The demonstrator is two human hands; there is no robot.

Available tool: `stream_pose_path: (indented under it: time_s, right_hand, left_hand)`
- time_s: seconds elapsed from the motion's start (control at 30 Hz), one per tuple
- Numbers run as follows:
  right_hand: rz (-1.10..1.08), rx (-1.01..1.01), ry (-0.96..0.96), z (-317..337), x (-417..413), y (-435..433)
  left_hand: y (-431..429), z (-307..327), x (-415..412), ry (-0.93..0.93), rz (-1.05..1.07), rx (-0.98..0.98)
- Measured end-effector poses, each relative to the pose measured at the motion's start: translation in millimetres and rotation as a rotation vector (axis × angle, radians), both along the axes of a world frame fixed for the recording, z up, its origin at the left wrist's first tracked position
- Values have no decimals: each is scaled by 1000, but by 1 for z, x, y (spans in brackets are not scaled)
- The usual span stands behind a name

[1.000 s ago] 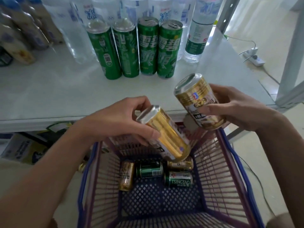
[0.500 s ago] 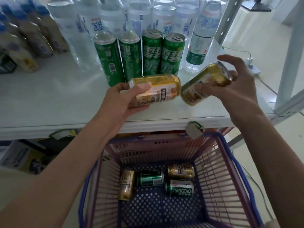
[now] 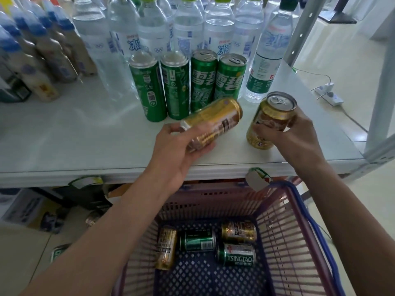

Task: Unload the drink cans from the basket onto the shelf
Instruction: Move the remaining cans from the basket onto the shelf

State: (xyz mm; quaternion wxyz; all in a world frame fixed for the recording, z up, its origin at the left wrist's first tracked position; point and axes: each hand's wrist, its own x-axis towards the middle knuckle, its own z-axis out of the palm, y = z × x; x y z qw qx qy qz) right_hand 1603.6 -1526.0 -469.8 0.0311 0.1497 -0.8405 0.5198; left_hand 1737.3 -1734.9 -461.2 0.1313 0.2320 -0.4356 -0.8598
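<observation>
Landmark: row of tall green cans (image 3: 189, 86) standing upright on the shelf (image 3: 74, 135).

- Left hand (image 3: 181, 152): wrapped round a tilted gold can (image 3: 213, 121), held nearly on its side in the air just in front of the row's middle. Not yet set down.
- Right hand (image 3: 295, 137): gripping an upright gold can (image 3: 270, 118), tab end up, in front of and to the right of the row's right end. Base at or just above the shelf; contact not certain.
- Basket (image 3: 299, 212): below and well in front of the row, under the shelf edge.

Progress, as a judgement: roughly midway. Two gold cans out of the basket and at the shelf, neither released. Four more to lift out after these.

Counts:
- Tall green cans in the row: four.
- Gold cans in hand: two, one per hand.
- Cans lying flat on the basket floor: four. Two gold (image 3: 166, 247) (image 3: 239, 231), two green (image 3: 197, 240) (image 3: 236, 255).
- Clear water bottles (image 3: 188, 24) packed behind the row: too crowded to count.
- Blue-capped bottles (image 3: 42, 45) well left of the row: number unclear.
</observation>
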Motion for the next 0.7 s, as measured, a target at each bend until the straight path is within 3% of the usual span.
stream_pose_path:
  time_s: [0.07, 0.27, 0.33, 0.43, 0.7]
  right_hand:
    - [0, 20, -2, -5, 1, -3]
    - [-54, -2, 72, -13, 7, -12]
    - [-60, -48, 63, -15, 7, -12]
    - [-48, -66, 69, -18, 8, -10]
    - [-28, -74, 104, -25, 3, -3]
  left_hand:
    - [1, 3, -4, 72, -71, 193]
    - [22, -5, -19, 112, -47, 114]
    - [22, -11, -25, 92, -22, -90]
    - [21, -17, -29, -1, -62, -664]
    - [26, -33, -45, 83, -192, -935]
